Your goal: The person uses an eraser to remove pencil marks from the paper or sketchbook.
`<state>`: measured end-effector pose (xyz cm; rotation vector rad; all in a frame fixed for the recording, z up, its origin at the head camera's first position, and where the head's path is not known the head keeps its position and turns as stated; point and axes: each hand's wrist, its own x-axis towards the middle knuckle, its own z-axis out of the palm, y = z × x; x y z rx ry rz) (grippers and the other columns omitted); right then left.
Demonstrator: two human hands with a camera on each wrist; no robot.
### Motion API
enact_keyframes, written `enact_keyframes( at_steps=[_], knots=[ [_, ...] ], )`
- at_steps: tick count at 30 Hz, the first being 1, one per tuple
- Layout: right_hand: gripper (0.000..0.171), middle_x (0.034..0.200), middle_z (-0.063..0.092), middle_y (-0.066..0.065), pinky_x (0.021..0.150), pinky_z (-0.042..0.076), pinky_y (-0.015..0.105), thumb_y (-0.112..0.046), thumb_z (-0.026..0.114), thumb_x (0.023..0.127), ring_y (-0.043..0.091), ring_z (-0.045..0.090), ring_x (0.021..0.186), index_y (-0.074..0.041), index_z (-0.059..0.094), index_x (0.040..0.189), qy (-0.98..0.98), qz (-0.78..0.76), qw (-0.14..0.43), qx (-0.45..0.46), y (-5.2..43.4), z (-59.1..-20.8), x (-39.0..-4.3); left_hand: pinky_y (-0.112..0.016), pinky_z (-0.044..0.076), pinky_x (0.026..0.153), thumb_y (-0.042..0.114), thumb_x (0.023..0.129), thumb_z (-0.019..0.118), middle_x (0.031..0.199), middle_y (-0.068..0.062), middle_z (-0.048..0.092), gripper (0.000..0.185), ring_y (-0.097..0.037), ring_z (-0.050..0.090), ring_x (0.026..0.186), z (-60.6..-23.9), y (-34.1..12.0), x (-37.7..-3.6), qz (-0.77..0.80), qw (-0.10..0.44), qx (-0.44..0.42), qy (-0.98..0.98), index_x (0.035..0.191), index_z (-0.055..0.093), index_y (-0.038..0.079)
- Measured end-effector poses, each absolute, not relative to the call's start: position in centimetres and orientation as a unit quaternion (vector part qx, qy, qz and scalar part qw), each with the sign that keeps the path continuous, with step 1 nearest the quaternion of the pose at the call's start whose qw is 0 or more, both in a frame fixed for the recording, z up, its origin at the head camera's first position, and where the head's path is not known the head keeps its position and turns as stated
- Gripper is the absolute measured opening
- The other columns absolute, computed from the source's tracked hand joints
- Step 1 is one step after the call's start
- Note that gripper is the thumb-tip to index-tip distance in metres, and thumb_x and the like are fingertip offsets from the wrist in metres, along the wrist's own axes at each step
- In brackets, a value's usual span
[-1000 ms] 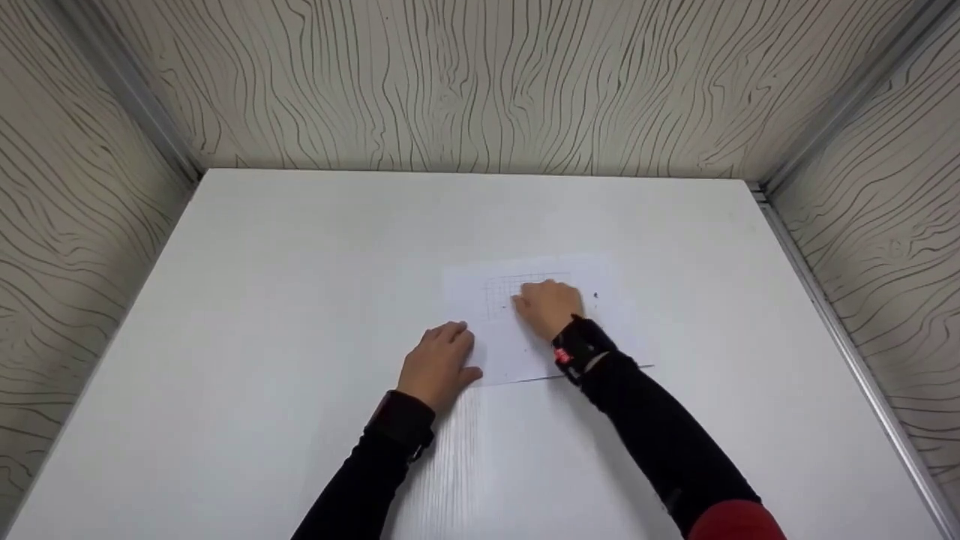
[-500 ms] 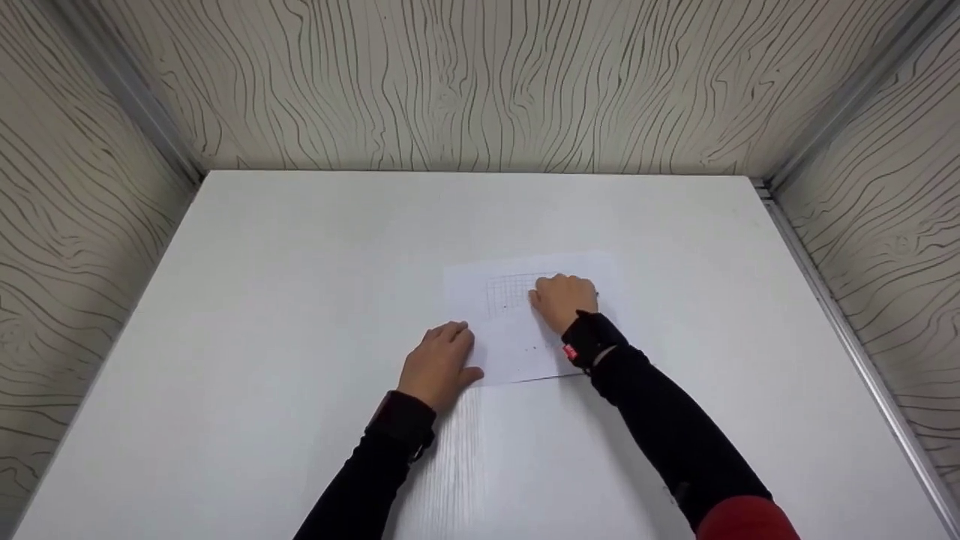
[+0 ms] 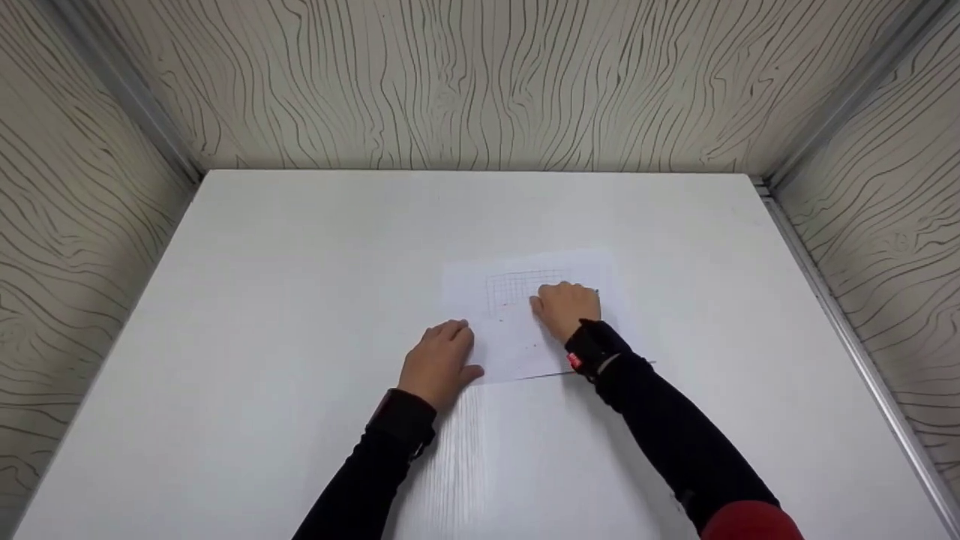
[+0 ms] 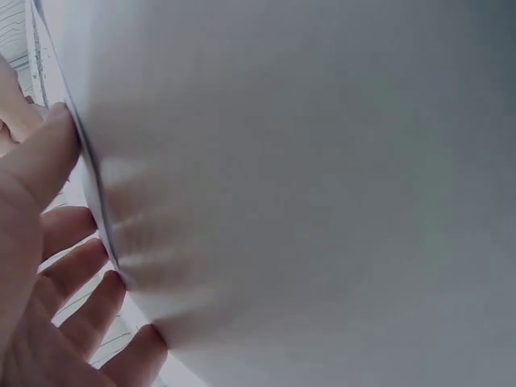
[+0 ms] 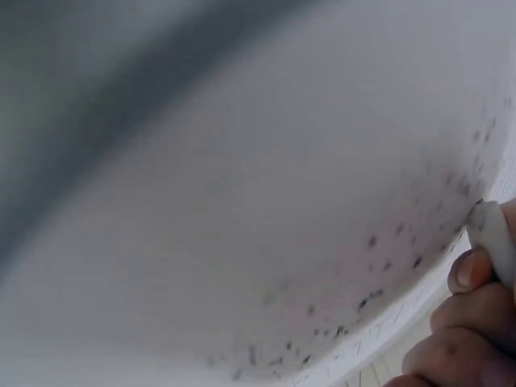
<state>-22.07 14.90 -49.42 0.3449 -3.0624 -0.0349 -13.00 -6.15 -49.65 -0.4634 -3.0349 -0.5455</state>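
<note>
A white sheet of paper (image 3: pixel 499 356) lies on the white table, with a pencil-like grid (image 3: pixel 510 289) drawn on its upper part. My right hand (image 3: pixel 568 309) is over the grid's right portion, covering some of its lines. In the right wrist view its thumb and curled fingers pinch a white eraser (image 5: pixel 490 234), whose darkened tip meets the paper. Dark eraser crumbs (image 5: pixel 417 263) are scattered around it. My left hand (image 3: pixel 437 364) rests at the sheet's lower left edge, fingers extended and thumb spread; in the left wrist view the fingertips touch the paper's edge.
The white tabletop (image 3: pixel 300 300) extends around the sheet on all sides. Wood-patterned panels (image 3: pixel 480 82) stand behind and at both sides, with metal posts in the corners. Several small specks lie on the paper between the hands.
My right hand has moved right across the grid, then slightly back toward me, uncovering more grid lines on its left. Small specks on the paper have shifted. The left hand stays in place.
</note>
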Motion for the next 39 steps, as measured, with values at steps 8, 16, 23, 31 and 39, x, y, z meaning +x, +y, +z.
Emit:
enact_keyframes(
  at_steps=[8, 16, 23, 31, 39],
  knots=[
    [0.036, 0.062, 0.056, 0.007, 0.048, 0.046, 0.035, -0.039, 0.053, 0.099, 0.02, 0.05, 0.053, -0.008, 0.06, 0.081, -0.982, 0.019, 0.0, 0.188, 10.3, -49.6, -20.9, -0.044, 0.049, 0.103, 0.033, 0.081, 0.077, 0.133, -0.01, 0.06, 0.044, -0.032, 0.057, 0.123, -50.2, -6.7, -12.9, -0.191, 0.034, -0.159, -0.968, 0.116, 0.063, 0.009],
    [0.033, 0.06, 0.055, 0.007, 0.048, 0.046, 0.036, -0.035, 0.058, 0.097, 0.019, 0.047, 0.052, -0.008, 0.055, 0.079, -0.988, 0.028, 0.019, 0.154, 13.5, -49.8, -21.4, -0.042, 0.051, 0.1, 0.033, 0.081, 0.078, 0.133, -0.009, 0.06, 0.043, -0.031, 0.058, 0.123, -49.8, -6.0, -13.5, -0.177, 0.016, -0.159, -0.971, 0.114, 0.064, 0.01],
    [0.027, 0.07, 0.062, 0.009, 0.054, 0.049, 0.038, -0.03, 0.059, 0.097, 0.02, 0.051, 0.058, -0.006, 0.058, 0.083, -0.988, 0.064, -0.021, 0.138, 16.7, -49.2, -21.6, -0.042, 0.052, 0.098, 0.032, 0.079, 0.08, 0.134, -0.007, 0.061, 0.039, -0.028, 0.058, 0.124, -49.1, -5.7, -13.6, -0.164, 0.001, -0.15, -0.975, 0.109, 0.065, 0.012],
    [0.031, 0.065, 0.055, 0.005, 0.053, 0.04, 0.033, -0.031, 0.056, 0.098, 0.018, 0.046, 0.058, -0.009, 0.056, 0.077, -0.985, 0.068, -0.043, 0.155, 15.0, -48.4, -21.1, -0.04, 0.055, 0.092, 0.027, 0.079, 0.08, 0.127, -0.007, 0.064, 0.042, -0.026, 0.061, 0.118, -48.0, -5.9, -13.9, -0.168, -0.007, -0.16, -0.973, 0.114, 0.066, 0.009],
    [0.036, 0.059, 0.052, 0.003, 0.049, 0.04, 0.033, -0.035, 0.055, 0.097, 0.017, 0.045, 0.053, -0.01, 0.058, 0.071, -0.986, 0.036, -0.033, 0.159, 13.2, -49.1, -20.8, -0.039, 0.048, 0.104, 0.036, 0.078, 0.081, 0.136, -0.01, 0.059, 0.062, -0.027, 0.056, 0.127, -48.5, -6.2, -14.9, -0.153, 0.0, -0.154, -0.976, 0.128, 0.061, 0.007]
  ],
)
